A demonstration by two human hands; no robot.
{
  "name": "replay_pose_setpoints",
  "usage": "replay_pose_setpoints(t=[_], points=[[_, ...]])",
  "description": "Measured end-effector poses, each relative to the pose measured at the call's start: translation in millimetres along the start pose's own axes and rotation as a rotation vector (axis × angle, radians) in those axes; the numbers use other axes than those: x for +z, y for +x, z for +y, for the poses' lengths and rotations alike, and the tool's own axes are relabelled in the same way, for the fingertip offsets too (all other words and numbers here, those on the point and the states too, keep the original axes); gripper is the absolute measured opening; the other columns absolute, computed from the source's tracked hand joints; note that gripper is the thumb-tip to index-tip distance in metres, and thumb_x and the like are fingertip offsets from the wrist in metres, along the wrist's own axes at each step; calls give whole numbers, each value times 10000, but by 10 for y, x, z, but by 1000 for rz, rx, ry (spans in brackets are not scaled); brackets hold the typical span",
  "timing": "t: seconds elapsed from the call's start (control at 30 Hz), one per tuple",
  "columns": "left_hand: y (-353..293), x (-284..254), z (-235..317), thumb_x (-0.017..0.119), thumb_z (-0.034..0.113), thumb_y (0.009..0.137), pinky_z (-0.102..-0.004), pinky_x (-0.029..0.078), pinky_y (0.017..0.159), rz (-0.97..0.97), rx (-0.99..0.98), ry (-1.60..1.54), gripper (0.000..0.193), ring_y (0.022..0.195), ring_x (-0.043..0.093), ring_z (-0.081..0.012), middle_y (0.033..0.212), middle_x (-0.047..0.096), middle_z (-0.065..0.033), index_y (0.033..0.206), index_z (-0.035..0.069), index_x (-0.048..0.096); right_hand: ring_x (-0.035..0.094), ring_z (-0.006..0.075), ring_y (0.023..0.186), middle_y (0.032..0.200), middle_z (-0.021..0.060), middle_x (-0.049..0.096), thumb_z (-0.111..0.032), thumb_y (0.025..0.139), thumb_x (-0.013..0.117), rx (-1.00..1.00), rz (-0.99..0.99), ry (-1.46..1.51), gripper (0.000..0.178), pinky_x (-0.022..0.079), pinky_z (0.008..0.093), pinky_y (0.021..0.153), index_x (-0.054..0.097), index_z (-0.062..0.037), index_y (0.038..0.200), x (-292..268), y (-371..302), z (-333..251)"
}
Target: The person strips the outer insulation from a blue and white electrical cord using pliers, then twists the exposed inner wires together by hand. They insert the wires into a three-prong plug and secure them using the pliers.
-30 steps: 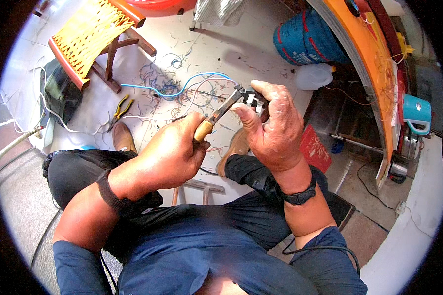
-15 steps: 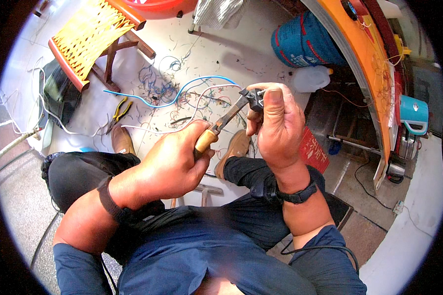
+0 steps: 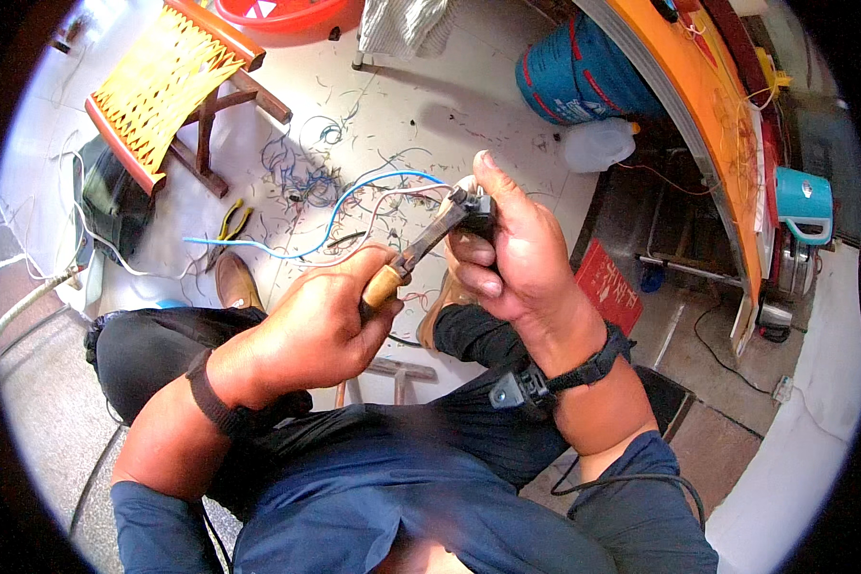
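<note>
My left hand [image 3: 320, 311] is closed round a tool [image 3: 421, 246] with a short wooden handle and a flat metal shaft; it looks like a screwdriver. The shaft's far end meets a small black electrical plug [image 3: 476, 212], which my right hand [image 3: 518, 244] grips with the thumb raised and the fingers curled under it. A blue wire [image 3: 354, 188] and a pale wire [image 3: 378, 206] run leftward from the plug. Where the tool tip touches the plug is too small to make out.
Wire scraps [image 3: 297, 177] litter the floor, with yellow-handled pliers [image 3: 231, 222] near my left shoe. A woven stool [image 3: 158, 86] stands far left. To the right are a blue bucket [image 3: 584, 77], a plastic jug [image 3: 598, 143], an orange panel [image 3: 708, 124] and a red sign [image 3: 607, 287].
Both hands have shifted slightly left with the tool and plug. My right hand has turned, its thumb now lifted off, and the plug's metal prongs no longer show.
</note>
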State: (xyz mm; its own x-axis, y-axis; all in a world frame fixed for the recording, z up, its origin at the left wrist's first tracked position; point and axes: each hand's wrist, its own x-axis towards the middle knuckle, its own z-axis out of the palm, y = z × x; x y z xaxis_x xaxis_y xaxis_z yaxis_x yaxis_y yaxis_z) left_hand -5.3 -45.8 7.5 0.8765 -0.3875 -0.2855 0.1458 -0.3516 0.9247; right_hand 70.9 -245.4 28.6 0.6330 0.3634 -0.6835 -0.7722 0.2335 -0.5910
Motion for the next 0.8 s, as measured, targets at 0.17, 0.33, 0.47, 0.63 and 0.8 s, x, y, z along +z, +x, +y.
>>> replay_pose_setpoints(t=[0.17,0.33,0.47,0.63,0.8], points=[[55,-31,-55,624,10,875,-373,514,726,50,95,103,200,784,628,-257,857,623,-145,1065,2,562,449,88,463,627,32,526,-474,1056,428,-339,46,-352,468,354,216,409,600,-52,948,-59,-18,0],[52,-40,-10,643,67,876,-402,515,703,-18,-6,-106,210,766,655,-315,824,636,-178,1063,13,565,598,82,674,852,41,625,-401,1039,523,-780,63,-742,405,443,194,548,574,-28,1187,-82,-72,49],[32,-25,-21,636,79,886,-368,516,709,-46,-44,-274,197,755,630,-222,826,639,-129,1063,16,576,665,216,799,984,112,663,-178,889,739,-1117,176,-1091,455,521,320,641,572,-62,1296,-96,-58,54],[11,-97,56,601,69,910,-272,487,664,-193,-135,-387,200,744,557,-94,839,585,-14,1092,51,519,646,188,805,1083,130,681,-211,903,738,-1374,23,-1330,434,528,305,690,583,-29,1265,-234,25,-49],[-37,-85,75,617,85,915,-277,490,674,-172,-91,-385,191,747,566,-106,842,595,-22,1078,42,526,677,306,775,1021,153,685,-307,936,675,-1159,105,-1277,414,539,359,672,603,-35,1239,-117,-110,-57]])
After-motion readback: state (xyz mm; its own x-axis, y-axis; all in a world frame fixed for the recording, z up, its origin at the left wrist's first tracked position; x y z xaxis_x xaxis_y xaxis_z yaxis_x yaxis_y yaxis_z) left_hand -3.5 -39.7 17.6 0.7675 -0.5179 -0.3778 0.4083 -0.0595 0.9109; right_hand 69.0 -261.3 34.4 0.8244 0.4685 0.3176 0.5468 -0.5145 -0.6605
